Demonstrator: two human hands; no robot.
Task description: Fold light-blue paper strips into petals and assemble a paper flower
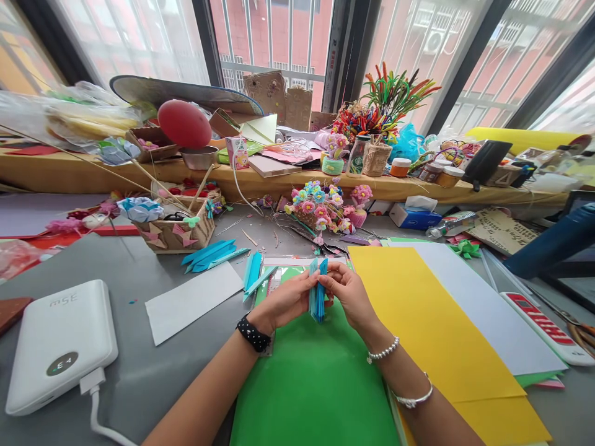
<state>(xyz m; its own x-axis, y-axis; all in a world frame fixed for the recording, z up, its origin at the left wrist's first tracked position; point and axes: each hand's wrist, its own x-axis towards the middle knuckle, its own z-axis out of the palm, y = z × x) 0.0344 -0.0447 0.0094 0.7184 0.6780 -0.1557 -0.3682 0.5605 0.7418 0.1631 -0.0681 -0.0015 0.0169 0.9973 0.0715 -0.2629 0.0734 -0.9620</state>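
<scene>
Above a green sheet (316,384), both hands pinch a bundle of folded blue paper strips (318,303), light blue on the left side and darker on the right. My left hand (290,300) closes on the light side, thumb on top. From the right, my right hand (348,294) grips the darker side between thumb and fingers. The bundle stands upright, its lower end below the fingers. Left of the hands lie light blue folded strips (253,272), and beyond them a pile of darker blue folded papers (211,255). A white paper rectangle (195,301) lies nearby.
A white power bank (62,347) with a cable sits at left. Yellow paper (418,328) and white sheets (478,303) cover the right side. Behind are a cardboard basket (181,232), pipe-cleaner flowers (320,207) and a blue tissue box (413,217). Scissors (581,331) lie far right.
</scene>
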